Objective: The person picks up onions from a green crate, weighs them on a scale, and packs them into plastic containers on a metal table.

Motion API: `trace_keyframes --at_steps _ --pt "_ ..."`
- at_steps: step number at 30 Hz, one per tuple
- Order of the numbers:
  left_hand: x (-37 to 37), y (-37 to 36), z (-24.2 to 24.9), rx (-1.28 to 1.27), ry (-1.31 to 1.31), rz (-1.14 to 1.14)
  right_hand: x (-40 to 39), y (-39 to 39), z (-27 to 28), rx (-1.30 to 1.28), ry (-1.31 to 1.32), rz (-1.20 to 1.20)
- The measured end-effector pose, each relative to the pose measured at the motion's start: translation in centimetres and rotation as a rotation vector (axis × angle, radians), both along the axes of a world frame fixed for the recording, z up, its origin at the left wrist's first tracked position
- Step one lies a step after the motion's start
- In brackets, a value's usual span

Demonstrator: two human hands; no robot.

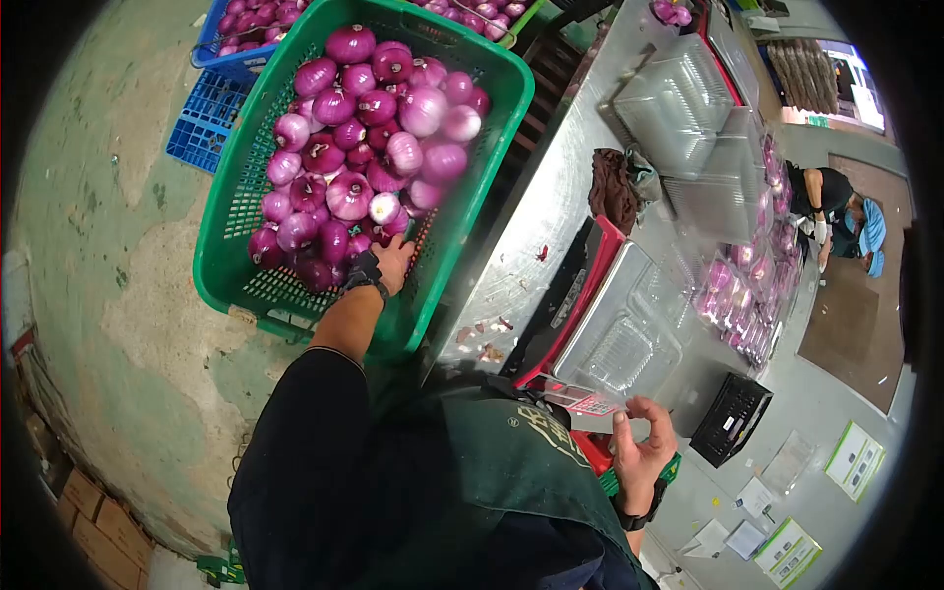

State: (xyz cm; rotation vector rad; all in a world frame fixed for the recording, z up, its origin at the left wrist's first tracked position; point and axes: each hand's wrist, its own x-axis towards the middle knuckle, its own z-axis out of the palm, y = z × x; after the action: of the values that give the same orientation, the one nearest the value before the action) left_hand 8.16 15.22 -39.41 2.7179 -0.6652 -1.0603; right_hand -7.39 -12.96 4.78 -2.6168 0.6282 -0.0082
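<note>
My left hand (391, 264) reaches into a green crate (208, 261), at the near end of a heap of red onions (349, 195). Its fingers are stretched out against the nearest onions; their tips are partly hidden. On the other side, my right hand (643, 450) is pinched at the near edge of a clear plastic container (629, 344). That container rests on a weighing scale's metal pan (597, 320), and the red display panel (590, 404) sits just below it. The exact grip of the right fingertips is hard to make out.
Stacked clear containers (674, 103), a dark cloth (615, 187) and packed onions (752, 285) lie on the steel table (521, 221). Onion skins are scattered along its edge. A blue crate (236, 65) stands beyond the green one. A person (836, 211) works across the table.
</note>
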Motion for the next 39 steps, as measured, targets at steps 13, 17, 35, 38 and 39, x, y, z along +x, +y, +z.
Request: trace_keyframes --at_steps 13,17,35,38,39 --pt "2.2 4.5 19.9 -1.593 1.271 0.877 9.3 7.9 -4.4 0.303 -0.069 0.522" --pt "0.5 -0.3 26.4 -1.481 0.990 0.616 11.5 10.5 -4.7 0.205 0.063 0.682" --pt "19.2 15.1 7.2 -0.164 -0.561 0.865 8.9 5.1 -4.9 1.297 0.001 -0.185" --pt "20.5 15.3 6.0 -0.127 -0.482 0.853 8.5 4.2 -4.5 1.420 0.001 -0.256" --pt "20.8 15.5 5.2 -0.130 -0.479 0.848 8.5 3.9 -4.5 1.417 -0.003 -0.262"
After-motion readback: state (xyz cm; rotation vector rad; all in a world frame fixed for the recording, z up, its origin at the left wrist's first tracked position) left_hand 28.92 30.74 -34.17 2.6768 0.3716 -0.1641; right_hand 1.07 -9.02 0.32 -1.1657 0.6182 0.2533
